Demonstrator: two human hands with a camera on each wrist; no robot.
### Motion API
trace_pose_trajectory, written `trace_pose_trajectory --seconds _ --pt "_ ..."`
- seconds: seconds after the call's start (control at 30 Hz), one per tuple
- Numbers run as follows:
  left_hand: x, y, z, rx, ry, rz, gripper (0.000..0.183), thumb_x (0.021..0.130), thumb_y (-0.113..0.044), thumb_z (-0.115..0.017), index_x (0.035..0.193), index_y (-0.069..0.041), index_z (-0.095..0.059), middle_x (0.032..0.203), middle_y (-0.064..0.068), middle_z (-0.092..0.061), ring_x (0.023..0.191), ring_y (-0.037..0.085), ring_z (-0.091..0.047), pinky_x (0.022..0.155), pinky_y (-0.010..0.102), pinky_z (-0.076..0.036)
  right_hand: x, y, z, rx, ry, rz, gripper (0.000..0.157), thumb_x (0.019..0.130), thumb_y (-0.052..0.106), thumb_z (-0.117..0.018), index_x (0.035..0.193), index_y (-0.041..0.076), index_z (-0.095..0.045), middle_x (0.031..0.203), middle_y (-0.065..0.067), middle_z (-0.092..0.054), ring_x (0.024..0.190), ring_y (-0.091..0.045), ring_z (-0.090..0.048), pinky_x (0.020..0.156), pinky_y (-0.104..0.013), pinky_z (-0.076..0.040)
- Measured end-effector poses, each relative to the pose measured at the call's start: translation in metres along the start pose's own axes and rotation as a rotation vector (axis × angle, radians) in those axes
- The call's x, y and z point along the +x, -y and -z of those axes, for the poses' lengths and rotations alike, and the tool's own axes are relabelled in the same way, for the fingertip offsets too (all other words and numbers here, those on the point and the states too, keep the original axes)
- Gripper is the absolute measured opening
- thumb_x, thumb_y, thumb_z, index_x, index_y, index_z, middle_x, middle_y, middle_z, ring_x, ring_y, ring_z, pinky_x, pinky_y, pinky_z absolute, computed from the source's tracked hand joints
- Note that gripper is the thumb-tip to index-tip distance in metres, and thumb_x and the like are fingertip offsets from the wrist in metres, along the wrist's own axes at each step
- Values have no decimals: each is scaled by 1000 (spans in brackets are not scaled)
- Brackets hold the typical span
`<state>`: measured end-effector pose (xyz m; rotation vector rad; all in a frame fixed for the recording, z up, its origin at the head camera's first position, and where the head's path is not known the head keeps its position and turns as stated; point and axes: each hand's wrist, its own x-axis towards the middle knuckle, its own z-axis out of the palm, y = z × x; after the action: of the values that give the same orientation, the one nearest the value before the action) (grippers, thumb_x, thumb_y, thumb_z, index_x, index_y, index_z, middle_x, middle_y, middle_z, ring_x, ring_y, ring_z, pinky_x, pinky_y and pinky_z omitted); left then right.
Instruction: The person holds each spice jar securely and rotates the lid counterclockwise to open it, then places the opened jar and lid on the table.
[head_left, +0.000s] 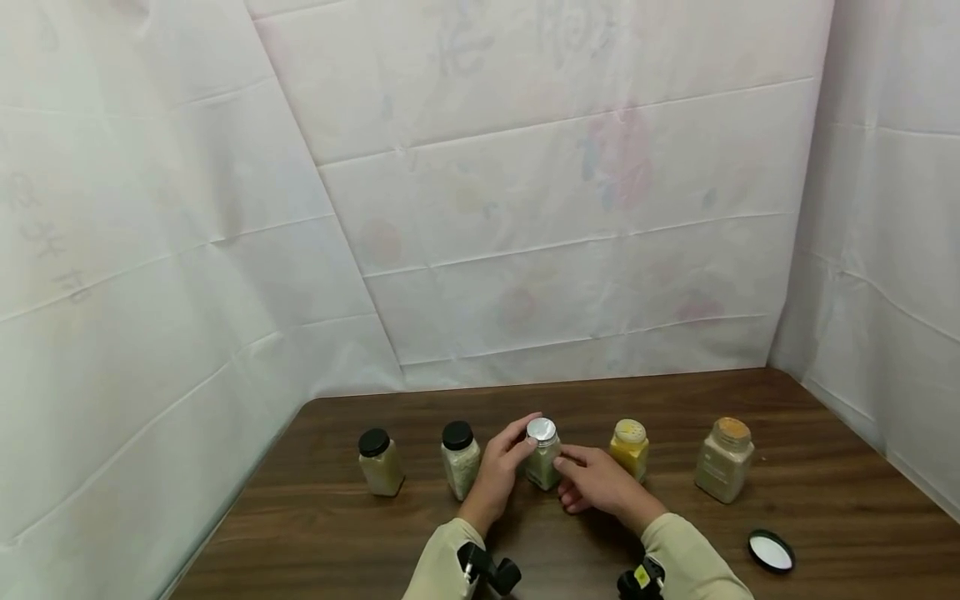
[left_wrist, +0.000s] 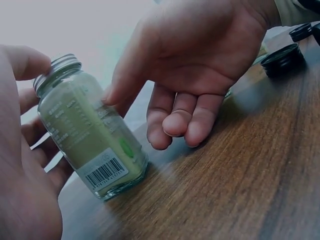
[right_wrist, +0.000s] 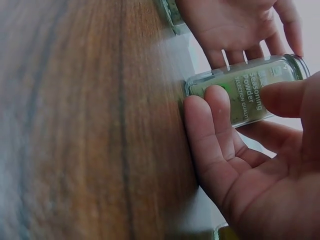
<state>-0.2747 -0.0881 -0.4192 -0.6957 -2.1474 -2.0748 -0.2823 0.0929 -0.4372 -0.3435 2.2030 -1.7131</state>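
A square glass seasoning powder jar (head_left: 543, 467) with green contents and a silver top (head_left: 542, 429) stands on the table between both hands. In the left wrist view, a barcode label shows on the jar (left_wrist: 90, 132). My left hand (head_left: 501, 468) holds it from the left, one fingertip at the ridged neck and the other fingers behind the glass. From the right, my right hand (head_left: 600, 483) pinches the jar's side between thumb and index finger. Its remaining fingers are bent beside the jar, as the right wrist view shows.
Left of the hands stand two black-lidded jars (head_left: 381, 467) (head_left: 461, 458) of pale contents. To the right are a yellow jar (head_left: 630, 450) with a pale yellow top and a larger jar (head_left: 724, 462) with an orange-brown top. A black lid (head_left: 771, 552) lies white side up on the wooden table (head_left: 300, 533).
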Motion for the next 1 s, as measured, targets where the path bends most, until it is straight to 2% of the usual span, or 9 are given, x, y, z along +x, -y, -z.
trace_pose_trajectory --seconds 0.33,0.57,0.8,1.0 --pt "-1 5 -3 39 -34 -25 35 95 -10 -51 129 -4 -50 124 14 -54 112 23 -50 90 27 -41 0 0 2 -10 9 7 57 95 32 -52 138 -4 -37 80 -14 -60 65 -21 -62 59 -37 -54" --pt "0 4 -4 66 -49 -32 37 93 -9 -54 128 0 -49 120 14 -55 107 25 -52 87 28 -42 -1 2 2 -5 2 0 57 95 31 -52 138 -4 -37 81 -14 -61 66 -22 -62 60 -38 -54" --pt "1 4 -5 59 -75 -31 37 92 -9 -56 127 1 -49 120 14 -56 105 23 -53 86 29 -43 0 2 2 -6 1 10 57 95 33 -52 138 -2 -38 81 -15 -61 67 -22 -62 60 -37 -54" --pt "-2 7 -5 48 -69 -28 40 92 -9 -56 128 3 -47 120 14 -55 104 23 -53 86 29 -44 0 -1 2 2 9 3 56 95 32 -52 137 -3 -38 81 -14 -61 66 -21 -62 59 -37 -54"
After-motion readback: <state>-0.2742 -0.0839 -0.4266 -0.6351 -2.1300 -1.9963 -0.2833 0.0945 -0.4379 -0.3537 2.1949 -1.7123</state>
